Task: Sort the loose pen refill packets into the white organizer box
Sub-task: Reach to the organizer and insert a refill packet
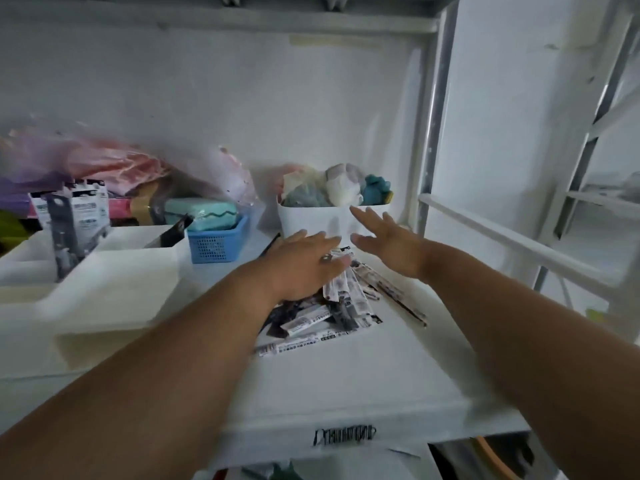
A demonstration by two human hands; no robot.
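A loose pile of black-and-white pen refill packets (341,308) lies on the white shelf (346,382). My left hand (301,265) lies flat over the pile's far left part with fingers straight. To the right, my right hand (384,242) hovers open above the pile's far end, fingers spread. The white organizer box (104,282) stands on the left of the shelf; several packets (74,216) stand upright in its back compartment.
A white tub (311,220) of soft items stands just behind the hands. A blue basket (216,242) with a teal case sits between it and the organizer. Plastic bags fill the back left. A white rack post (433,133) and rail bound the right side.
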